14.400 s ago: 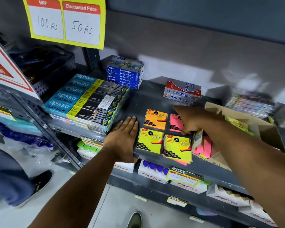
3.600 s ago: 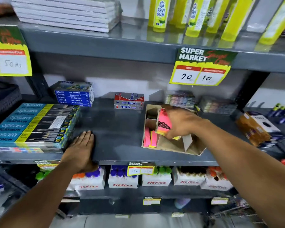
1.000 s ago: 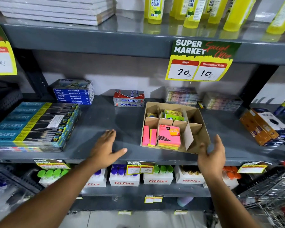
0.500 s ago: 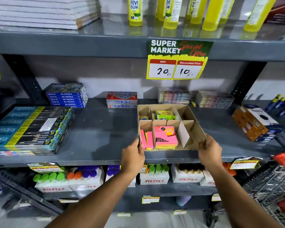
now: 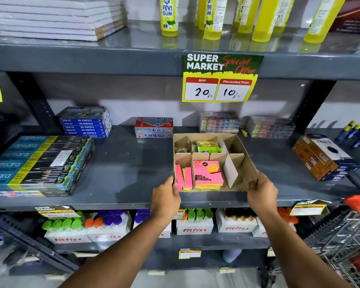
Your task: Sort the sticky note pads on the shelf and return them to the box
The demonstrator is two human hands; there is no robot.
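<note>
A brown cardboard box (image 5: 244,159) with dividers sits on the grey middle shelf (image 5: 125,163). Inside it, a stack of pink sticky note pads (image 5: 208,173) lies flat in the front middle compartment. Narrow pink and yellow pads (image 5: 184,178) stand in the front left compartment. Green and yellow pads (image 5: 209,146) fill a back compartment. My left hand (image 5: 166,196) grips the box's front left corner. My right hand (image 5: 261,191) grips its front right corner.
Flat pencil boxes (image 5: 40,163) lie at the left, oil pastel boxes (image 5: 85,123) and a red Softek pack (image 5: 153,127) at the back, brown boxes (image 5: 322,156) at the right. Glue bottles (image 5: 168,15) stand on the shelf above. A trolley (image 5: 349,242) is at the lower right.
Both hands rose from the shelf's front edge and closed on the box's two front corners. The pads that lay loose on the shelf earlier now sit inside the box.
</note>
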